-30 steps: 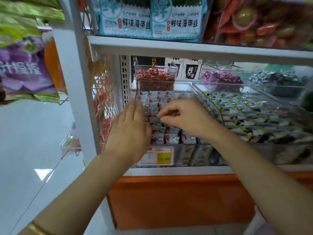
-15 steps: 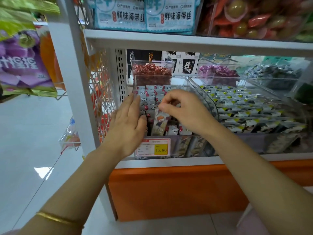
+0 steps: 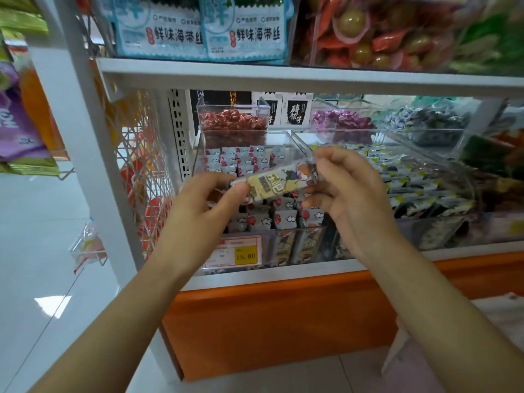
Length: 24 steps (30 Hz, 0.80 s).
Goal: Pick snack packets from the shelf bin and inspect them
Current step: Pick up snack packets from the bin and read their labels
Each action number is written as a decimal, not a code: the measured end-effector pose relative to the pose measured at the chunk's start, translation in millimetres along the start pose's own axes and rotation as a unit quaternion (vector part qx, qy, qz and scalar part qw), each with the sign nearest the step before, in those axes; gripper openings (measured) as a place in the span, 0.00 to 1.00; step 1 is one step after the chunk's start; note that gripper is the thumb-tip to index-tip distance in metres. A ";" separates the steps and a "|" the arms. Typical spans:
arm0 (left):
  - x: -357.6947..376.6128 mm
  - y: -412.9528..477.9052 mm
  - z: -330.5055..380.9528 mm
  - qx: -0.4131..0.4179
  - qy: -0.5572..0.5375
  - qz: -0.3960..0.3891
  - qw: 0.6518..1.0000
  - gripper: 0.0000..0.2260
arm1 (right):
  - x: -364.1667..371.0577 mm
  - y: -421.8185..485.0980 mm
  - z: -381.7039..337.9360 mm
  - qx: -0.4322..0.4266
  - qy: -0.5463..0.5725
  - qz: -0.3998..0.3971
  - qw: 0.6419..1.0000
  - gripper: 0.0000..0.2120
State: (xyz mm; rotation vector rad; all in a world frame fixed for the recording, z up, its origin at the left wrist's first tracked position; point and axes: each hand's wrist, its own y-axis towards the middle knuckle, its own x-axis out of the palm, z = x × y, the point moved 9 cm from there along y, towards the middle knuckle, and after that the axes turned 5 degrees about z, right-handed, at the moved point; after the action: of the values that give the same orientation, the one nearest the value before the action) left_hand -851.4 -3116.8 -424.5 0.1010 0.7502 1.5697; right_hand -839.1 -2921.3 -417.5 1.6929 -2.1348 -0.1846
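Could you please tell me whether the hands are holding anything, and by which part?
Yes: one snack packet, held crosswise over the clear bin. The left hand pinches its left end and the right hand pinches its right end.

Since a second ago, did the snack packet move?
Yes. The snack packet rose out of the clear bin; left hand and right hand hold it sideways above the price tag.

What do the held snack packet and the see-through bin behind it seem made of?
The snack packet, pinched between left hand and right hand, looks like glossy printed plastic film: sheen, flat sealed end. The bin looks like clear rigid plastic, possibly acrylic: packets show through its straight walls.
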 end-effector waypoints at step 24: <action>17.6 -10.9 -33.3 -0.283 -0.428 0.006 0.858 0.07 | 1.9 -3.8 32.8 0.136 0.153 -0.028 0.979 0.06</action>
State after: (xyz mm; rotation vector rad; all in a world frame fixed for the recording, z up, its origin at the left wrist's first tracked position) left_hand -861.2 -3114.4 -462.4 0.3413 -0.4191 1.4911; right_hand -848.9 -2928.9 -448.2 1.7936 -1.9508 0.3468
